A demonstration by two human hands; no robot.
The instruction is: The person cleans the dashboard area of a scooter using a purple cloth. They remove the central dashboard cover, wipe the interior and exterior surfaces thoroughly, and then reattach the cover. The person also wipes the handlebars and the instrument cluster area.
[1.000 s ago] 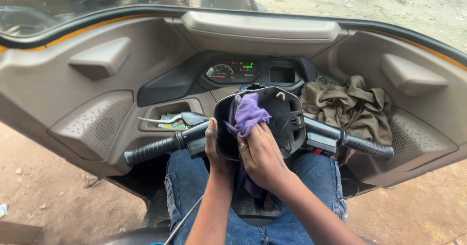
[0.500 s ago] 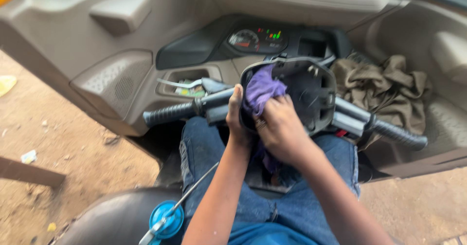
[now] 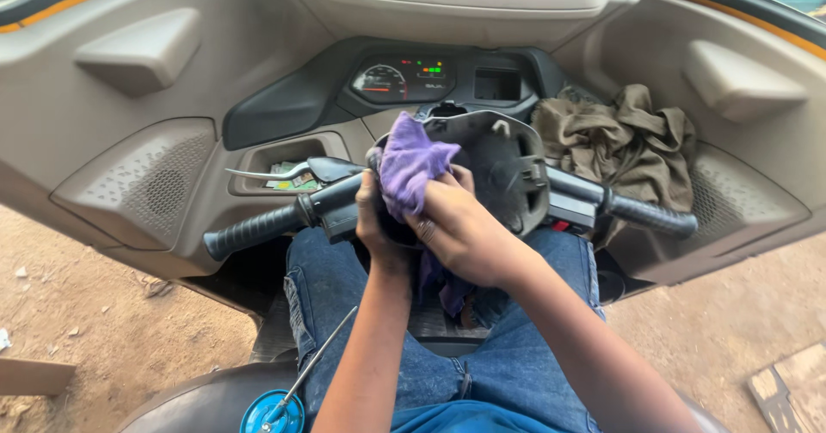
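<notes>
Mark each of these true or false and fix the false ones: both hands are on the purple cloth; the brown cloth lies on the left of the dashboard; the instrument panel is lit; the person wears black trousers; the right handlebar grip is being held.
1. Both hands are on the purple cloth. True: the left hand and right hand press the purple cloth against the handlebar housing.
2. The brown cloth lies on the left of the dashboard. False: the brown cloth is bunched on the right.
3. The instrument panel is lit. True: the instrument panel shows coloured lights.
4. The person wears black trousers. False: blue jeans.
5. The right handlebar grip is being held. False: the right grip is free.
</notes>
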